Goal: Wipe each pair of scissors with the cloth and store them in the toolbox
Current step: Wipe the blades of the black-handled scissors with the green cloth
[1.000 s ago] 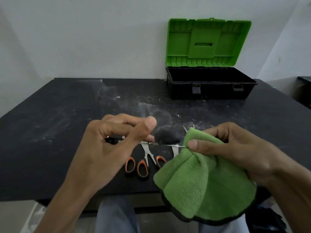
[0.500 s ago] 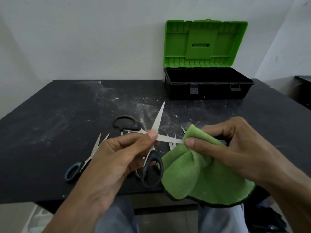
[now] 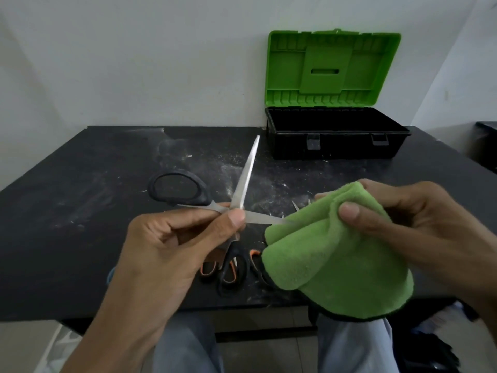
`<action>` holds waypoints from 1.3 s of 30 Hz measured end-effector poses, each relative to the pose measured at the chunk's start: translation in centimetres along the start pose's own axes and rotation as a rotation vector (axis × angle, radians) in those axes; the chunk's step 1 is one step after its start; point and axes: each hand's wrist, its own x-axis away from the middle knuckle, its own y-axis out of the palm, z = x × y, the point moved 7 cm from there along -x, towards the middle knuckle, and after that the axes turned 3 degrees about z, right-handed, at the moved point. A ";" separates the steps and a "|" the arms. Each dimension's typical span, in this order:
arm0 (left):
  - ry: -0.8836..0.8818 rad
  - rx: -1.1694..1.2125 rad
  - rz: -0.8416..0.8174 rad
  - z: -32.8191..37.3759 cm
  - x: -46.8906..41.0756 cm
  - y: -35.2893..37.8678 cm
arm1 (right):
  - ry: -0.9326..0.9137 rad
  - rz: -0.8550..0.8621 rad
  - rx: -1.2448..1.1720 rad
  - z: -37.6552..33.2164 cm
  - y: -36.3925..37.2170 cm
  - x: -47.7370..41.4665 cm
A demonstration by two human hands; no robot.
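My left hand [image 3: 174, 246] pinches a pair of black-handled scissors [image 3: 243, 184] at the pivot, blades spread wide. One blade points up toward the toolbox; the other runs right into the green cloth [image 3: 328, 254]. My right hand [image 3: 398, 219] grips the cloth folded round that blade's tip. One black handle loop sticks out to the left, the other hangs below my left hand. The toolbox [image 3: 336, 146] stands open at the back of the black table [image 3: 80, 197], its green lid raised.
Orange-and-black-handled scissors [image 3: 228, 273] lie on the table under my hands, partly hidden, with blade tips [image 3: 295, 205] showing beside the cloth. A bit of blue handle [image 3: 110, 275] peeks out by my left wrist. White dust marks the tabletop. My knees are below the table's near edge.
The scissors went from held edge-on to spread wide open, one blade now pointing up at the toolbox. My right hand keeps the cloth round the other blade and has shifted slightly along it.
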 end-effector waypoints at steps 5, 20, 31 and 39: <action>0.096 -0.028 -0.078 1.5 0.6 1.0 | -0.033 0.087 -0.040 -0.8 -0.7 0.0; 0.109 0.004 -0.143 0.9 0.5 2.2 | 0.019 -0.233 0.134 -1.2 4.8 -0.9; -0.051 0.119 -0.153 -0.5 0.5 1.9 | -0.031 -0.231 0.125 -2.0 6.5 -1.3; -0.171 0.172 -0.136 -2.1 0.8 1.5 | 0.110 -0.187 -0.082 -1.6 6.5 -1.2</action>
